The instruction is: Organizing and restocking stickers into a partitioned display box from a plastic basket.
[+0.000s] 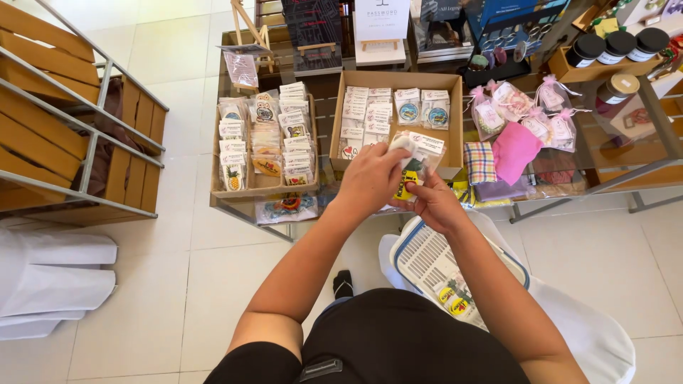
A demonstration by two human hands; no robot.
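Head view: both hands' grip point(409, 181) on clear packets point(420, 153), cardboard box point(340, 114) behind.

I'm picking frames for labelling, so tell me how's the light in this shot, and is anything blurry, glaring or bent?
Head view: bright, even daylight with soft shadows; sharp on the left hand and right hand holding a clear packet; slight glare on its plastic and on the white floor; wide-angle bending shows at the edges, as on the wooden rack; the far display cards at the top are less crisp.
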